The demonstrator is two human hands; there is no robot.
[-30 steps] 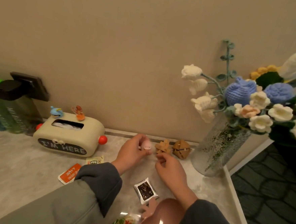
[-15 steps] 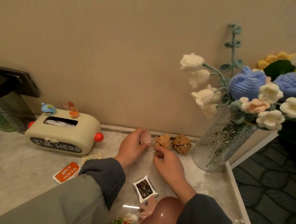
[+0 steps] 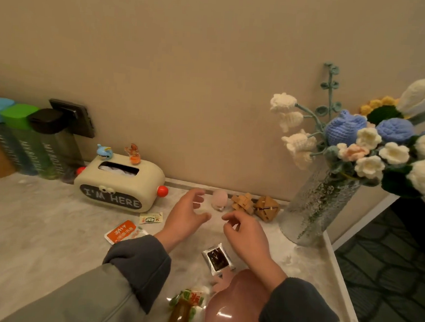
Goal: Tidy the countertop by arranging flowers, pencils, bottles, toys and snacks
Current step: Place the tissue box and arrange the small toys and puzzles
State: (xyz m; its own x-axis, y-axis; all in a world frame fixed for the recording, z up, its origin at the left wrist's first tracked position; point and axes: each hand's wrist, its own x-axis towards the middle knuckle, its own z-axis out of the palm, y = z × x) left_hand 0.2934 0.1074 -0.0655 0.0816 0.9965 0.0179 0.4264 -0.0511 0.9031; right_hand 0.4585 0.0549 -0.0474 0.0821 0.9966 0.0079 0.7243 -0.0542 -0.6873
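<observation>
A small pink toy [image 3: 219, 199] stands by the wall, next to two wooden puzzle toys [image 3: 242, 202] [image 3: 266, 208]. My left hand [image 3: 187, 217] hovers just left of the pink toy, fingers spread and holding nothing. My right hand [image 3: 245, 232] hangs in front of the puzzles with fingers loosely curled, also holding nothing. Crocheted flowers [image 3: 366, 144] fill a glass vase [image 3: 313, 208] at the right. Snack packets lie on the counter: an orange one [image 3: 122, 231], a small white one [image 3: 151, 218], a dark foil one [image 3: 218, 259] and a green-printed one [image 3: 186, 307].
A cream tissue box [image 3: 119, 182] with two small figures on top sits at the left. Three bottles [image 3: 31, 143] stand against the wall beside a black socket. A pink glossy container [image 3: 236, 306] lies at the near edge. The counter's raised rim [image 3: 339, 275] runs along the right.
My left hand has let go of the pink toy, which now stands by the wall beside the puzzles. Both hands have drawn back from the toys. The view has shifted.
</observation>
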